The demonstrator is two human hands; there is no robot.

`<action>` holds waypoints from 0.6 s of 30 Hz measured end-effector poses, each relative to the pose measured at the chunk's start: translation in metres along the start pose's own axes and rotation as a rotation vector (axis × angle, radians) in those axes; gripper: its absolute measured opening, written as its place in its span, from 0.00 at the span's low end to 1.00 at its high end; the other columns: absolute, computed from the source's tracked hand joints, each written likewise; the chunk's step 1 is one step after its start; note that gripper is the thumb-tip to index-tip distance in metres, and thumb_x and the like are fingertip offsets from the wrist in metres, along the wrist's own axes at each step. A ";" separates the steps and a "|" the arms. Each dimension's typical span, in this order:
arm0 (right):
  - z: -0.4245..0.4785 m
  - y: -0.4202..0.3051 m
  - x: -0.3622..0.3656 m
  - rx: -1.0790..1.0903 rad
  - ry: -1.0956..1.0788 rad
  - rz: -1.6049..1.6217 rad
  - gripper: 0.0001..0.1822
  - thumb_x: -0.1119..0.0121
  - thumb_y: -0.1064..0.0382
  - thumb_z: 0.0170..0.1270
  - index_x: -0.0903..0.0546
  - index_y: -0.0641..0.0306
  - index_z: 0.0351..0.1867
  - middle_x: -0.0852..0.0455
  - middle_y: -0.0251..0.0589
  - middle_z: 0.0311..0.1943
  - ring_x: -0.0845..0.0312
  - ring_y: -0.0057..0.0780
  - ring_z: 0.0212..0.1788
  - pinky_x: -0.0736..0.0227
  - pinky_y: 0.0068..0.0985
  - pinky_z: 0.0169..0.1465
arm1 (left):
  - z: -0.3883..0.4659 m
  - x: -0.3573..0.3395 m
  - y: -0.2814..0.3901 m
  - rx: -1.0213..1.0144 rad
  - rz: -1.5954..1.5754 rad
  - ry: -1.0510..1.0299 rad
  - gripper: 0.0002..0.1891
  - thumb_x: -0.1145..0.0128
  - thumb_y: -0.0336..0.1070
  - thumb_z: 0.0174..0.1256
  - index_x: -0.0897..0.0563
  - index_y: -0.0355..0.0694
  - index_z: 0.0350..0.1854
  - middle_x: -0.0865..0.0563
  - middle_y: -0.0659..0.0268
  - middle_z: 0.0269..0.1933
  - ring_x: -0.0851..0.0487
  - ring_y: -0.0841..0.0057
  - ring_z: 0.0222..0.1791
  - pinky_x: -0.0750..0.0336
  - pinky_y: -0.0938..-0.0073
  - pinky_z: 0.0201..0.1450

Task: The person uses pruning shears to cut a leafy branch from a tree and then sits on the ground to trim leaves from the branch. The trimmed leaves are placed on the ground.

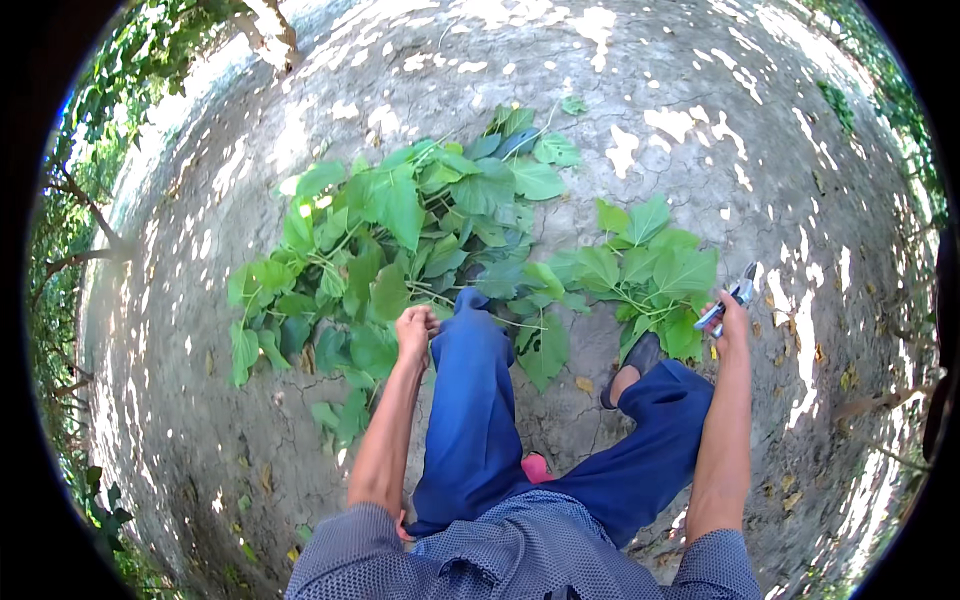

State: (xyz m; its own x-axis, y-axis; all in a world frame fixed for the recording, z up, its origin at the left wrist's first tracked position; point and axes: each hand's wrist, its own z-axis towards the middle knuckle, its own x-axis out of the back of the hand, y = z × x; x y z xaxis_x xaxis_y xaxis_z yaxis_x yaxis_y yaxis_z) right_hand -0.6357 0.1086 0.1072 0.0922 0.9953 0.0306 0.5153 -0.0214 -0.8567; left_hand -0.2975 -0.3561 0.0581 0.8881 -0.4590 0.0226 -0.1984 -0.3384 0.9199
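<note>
My right hand point(731, 322) grips a pair of pruning shears point(727, 301), blades pointing up and away from me. Beside it on the left lies a smaller bunch of leafy green cuttings point(652, 266), partly over my dark right shoe point(637, 360). My left hand point(417, 330) is curled into a loose fist by my left knee, with nothing visible in it. Just beyond that hand, a large heap of broad-leaved green cuttings point(450, 187) spreads over the soil, stems crossing among the leaves. My left foot is hidden by the heap and my trouser leg.
Dry, cracked soil point(645, 60) with sun patches surrounds me. A tree trunk point(274, 37) rises at the far left, and bare branches point(86, 259) reach in from the left rim. A pink object point(536, 466) shows between my legs. Yellowed fallen leaves point(849, 379) lie at right.
</note>
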 end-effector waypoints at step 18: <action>-0.024 -0.029 -0.053 0.013 -0.041 -0.234 0.15 0.42 0.53 0.67 0.22 0.63 0.42 0.14 0.40 0.30 0.15 0.29 0.31 0.22 0.23 0.31 | 0.163 0.000 -0.093 -0.630 1.789 -0.497 0.09 0.48 0.30 0.60 0.21 0.43 0.43 0.19 0.60 0.45 0.21 0.62 0.52 0.24 0.62 0.52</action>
State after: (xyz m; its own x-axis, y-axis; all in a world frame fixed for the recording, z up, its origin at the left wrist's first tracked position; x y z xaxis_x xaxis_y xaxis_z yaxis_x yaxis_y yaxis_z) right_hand -0.6352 0.0547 0.1427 -0.0636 0.9759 0.2086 0.5072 0.2116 -0.8355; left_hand -0.3463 -0.4581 -0.0914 -0.3305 -0.0747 0.9408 -0.3360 0.9409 -0.0433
